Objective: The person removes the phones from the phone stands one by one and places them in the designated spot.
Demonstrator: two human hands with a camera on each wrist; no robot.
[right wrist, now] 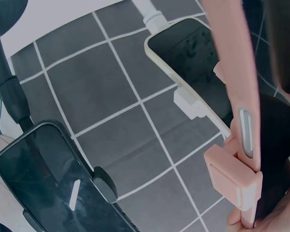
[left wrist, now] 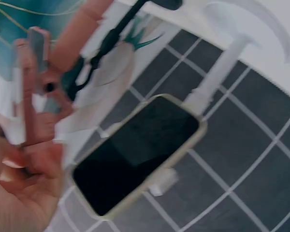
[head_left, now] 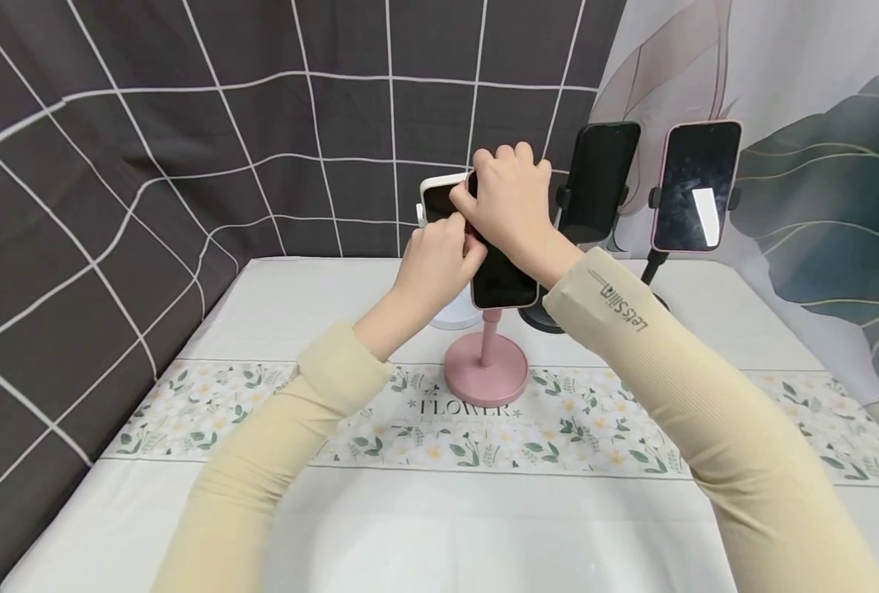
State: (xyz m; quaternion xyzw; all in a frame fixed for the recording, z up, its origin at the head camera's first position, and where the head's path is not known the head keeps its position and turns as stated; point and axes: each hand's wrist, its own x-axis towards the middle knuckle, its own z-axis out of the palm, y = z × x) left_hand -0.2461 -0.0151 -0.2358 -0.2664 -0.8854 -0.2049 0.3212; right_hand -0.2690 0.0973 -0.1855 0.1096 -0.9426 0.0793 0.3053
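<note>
A phone in a pink case stands tilted on a pink phone stand. My right hand grips the phone's upper part, thumb across the front and fingers over the top edge. Just below and to the left, my left hand pinches the left side of the stand's holder. In the left wrist view, its fingers meet the pink holder. A pink clamp arm sits against the phone's side in the right wrist view. My hands cover much of the phone and holder.
Behind is a white stand with a white-cased phone. To the right, a black phone and a pink-cased phone sit in black stands. The white table carries a floral strip; a dark grid cloth hangs behind.
</note>
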